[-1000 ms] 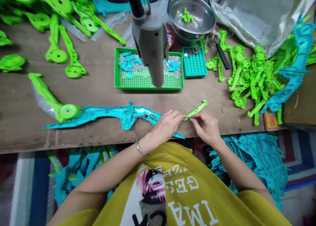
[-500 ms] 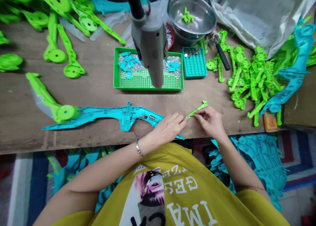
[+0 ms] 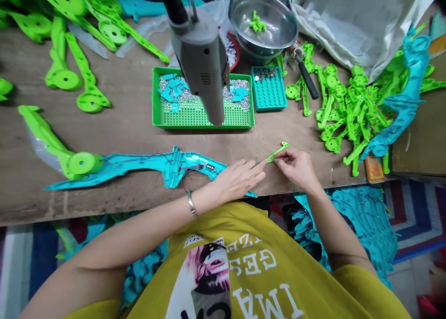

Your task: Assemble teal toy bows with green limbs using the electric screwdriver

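Note:
A long blue plastic piece (image 3: 139, 165) with wires and a small metal spring-like part lies along the table's front edge, a green limb (image 3: 52, 140) joined at its left. My left hand (image 3: 239, 182) rests over its right end, palm down, fingertips at a small green arm piece (image 3: 278, 151). The thumb and forefinger of my right hand (image 3: 295, 168) are pinched at the side of that green piece; anything tiny between them is hidden. What lies beneath my left palm is also covered.
A grey electric screwdriver (image 3: 205, 73) hangs over a green tray (image 3: 202, 127) of screws. Behind are a blue-green tray (image 3: 270, 106) and a steel bowl (image 3: 292, 35). Green parts (image 3: 348, 105) and a blue piece (image 3: 407, 100) are heaped at right; more green limbs (image 3: 66, 80) lie upper left.
The whole view has shifted, so most things appear slightly further left. My left hand's fingers lie flatter and further over the small green piece; my right hand keeps its pinch.

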`<state>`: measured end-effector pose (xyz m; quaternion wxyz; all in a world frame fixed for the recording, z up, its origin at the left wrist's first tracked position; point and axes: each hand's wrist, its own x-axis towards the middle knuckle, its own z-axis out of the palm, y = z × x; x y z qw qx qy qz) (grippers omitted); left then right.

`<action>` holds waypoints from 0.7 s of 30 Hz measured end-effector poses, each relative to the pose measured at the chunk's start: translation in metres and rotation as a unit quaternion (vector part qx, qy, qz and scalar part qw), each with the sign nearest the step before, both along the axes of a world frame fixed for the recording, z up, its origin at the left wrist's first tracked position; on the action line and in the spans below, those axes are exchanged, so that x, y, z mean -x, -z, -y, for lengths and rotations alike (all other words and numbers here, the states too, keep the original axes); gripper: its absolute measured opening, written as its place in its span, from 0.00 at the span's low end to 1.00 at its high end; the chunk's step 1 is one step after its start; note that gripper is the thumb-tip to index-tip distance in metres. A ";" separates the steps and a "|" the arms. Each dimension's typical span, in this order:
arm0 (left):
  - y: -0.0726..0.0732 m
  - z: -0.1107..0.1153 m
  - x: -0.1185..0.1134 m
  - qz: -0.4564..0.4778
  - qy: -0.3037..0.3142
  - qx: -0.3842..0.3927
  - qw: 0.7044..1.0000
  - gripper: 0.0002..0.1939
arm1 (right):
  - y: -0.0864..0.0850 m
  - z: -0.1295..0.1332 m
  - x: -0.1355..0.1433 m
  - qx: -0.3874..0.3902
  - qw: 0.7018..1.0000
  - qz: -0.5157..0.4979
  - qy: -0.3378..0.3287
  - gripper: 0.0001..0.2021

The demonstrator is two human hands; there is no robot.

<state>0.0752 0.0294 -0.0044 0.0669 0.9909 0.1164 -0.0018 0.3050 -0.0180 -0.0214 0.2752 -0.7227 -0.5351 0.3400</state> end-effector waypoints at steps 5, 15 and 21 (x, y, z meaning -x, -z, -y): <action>0.000 0.001 0.001 0.004 -0.001 -0.004 1.000 0.08 | 0.005 -0.003 -0.001 0.008 0.998 -0.046 0.035 0.07; 0.001 -0.001 0.003 0.024 0.014 -0.011 1.000 0.10 | 0.013 -0.007 0.006 -0.042 0.988 -0.105 0.108 0.08; -0.001 -0.001 0.000 0.017 0.012 -0.010 1.000 0.12 | 0.008 -0.001 0.003 -0.056 0.990 -0.112 0.063 0.06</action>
